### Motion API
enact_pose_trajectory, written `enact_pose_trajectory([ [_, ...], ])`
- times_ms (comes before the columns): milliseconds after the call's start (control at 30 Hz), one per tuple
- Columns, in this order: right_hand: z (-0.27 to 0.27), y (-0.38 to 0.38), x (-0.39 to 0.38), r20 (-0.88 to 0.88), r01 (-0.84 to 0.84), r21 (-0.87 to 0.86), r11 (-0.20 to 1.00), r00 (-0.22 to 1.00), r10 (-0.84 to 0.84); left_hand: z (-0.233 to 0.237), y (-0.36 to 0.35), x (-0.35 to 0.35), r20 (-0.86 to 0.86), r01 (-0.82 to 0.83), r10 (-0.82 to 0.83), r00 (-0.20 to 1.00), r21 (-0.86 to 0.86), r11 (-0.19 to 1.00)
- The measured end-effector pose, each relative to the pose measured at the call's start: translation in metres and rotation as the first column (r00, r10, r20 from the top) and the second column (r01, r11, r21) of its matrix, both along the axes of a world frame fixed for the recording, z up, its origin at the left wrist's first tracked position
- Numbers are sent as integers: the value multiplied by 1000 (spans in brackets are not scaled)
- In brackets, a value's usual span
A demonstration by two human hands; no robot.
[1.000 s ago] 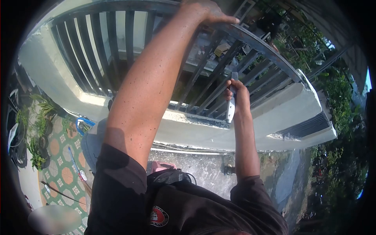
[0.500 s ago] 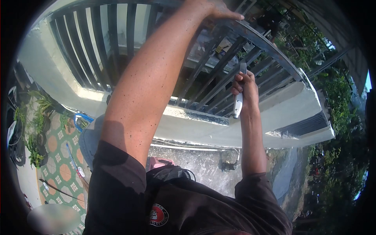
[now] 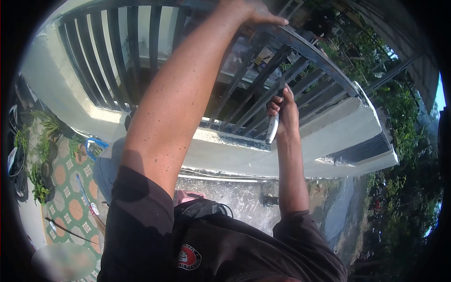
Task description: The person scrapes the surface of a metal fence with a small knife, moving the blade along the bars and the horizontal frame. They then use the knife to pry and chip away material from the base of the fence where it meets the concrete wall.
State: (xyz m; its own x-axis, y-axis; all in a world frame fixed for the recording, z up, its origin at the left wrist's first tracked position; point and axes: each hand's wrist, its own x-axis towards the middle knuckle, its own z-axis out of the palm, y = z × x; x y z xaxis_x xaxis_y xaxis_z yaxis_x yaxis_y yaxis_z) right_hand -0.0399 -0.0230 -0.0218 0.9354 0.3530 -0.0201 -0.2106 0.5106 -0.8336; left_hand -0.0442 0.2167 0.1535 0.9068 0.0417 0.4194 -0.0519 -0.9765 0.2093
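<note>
Scraper [image 3: 272, 129]: white-handled, clasped in your right hand [image 3: 287, 112], 2 o'clock
Railing [image 3: 324, 60]: slatted metal; your left hand [image 3: 251, 11] atop, 12 o'clock, grip unclear
Blocking: your speckled left forearm [image 3: 190, 77], 11 o'clock

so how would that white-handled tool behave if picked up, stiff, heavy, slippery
The tool would probably feel stiff: handle and blade run roughly straight without sagging. It is likely fairly light, being slim and held in the right hand alone. The smooth-looking handle may be slippery.
</note>
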Motion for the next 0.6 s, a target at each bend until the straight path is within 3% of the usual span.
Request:
enact_pose_trajectory([
  [133, -10, -10, 4, 3, -66, 76, 995, 998, 66, 0, 5, 2, -94, 68, -73, 993, -59, 996],
  [200, 14, -8, -5, 5, -34, 146, 989, 999, 34, -4, 4, 4, 15, -9, 9, 1000, 3, 1000],
  [300, 7, -13, 2, -169, -38, 258, 965, 982, 84, 2, 5, -3, -93, 49, -52, 994, -38, 998],
  [400, 1, -11, 8, -189, -133, 344, 930, 960, 207, -3, 6, -7, 50, 44, -44, 998, -7, 999],
  [500, 24, -7, -2, -228, -50, 376, 925, 963, 144, -8, 7, 3, 31, 38, -38, 999, -7, 999],
  [600, 9, -9, -1, -213, -100, 406, 908, 956, 200, -3, 7, -6, 68, 44, -43, 997, -13, 999],
])
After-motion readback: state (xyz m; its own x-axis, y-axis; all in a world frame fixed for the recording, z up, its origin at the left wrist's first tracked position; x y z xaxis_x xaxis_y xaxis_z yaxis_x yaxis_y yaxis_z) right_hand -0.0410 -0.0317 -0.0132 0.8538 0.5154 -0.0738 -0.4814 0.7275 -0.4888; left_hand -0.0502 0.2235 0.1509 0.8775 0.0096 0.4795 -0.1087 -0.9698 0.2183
